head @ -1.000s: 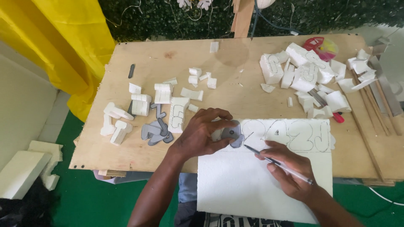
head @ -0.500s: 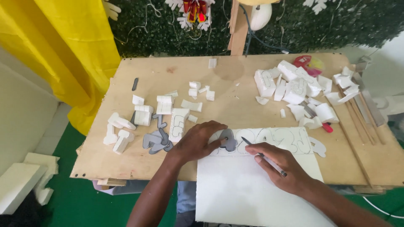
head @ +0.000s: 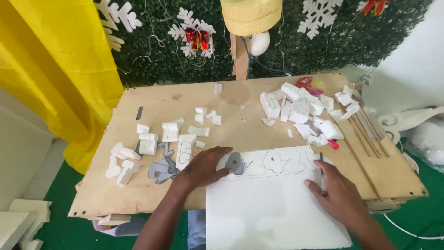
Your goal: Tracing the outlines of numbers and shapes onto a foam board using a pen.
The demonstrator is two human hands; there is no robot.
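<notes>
Left hand (head: 203,167) flat, fingers spread, pressing grey template (head: 235,162) onto white foam sheet (head: 273,208) at its upper-left edge. Right hand (head: 335,192) pinching pen (head: 322,173) near sheet's right edge. Sheet overhanging front rim of wooden table (head: 152,194). Foam offcuts (head: 300,109) piled upper right; bare wood mid-table.

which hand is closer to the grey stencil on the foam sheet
Left. The left hand rests with its fingertips touching the grey stencil on the foam sheet. The right hand, holding a pen, sits well off to the stencil's right.
</notes>
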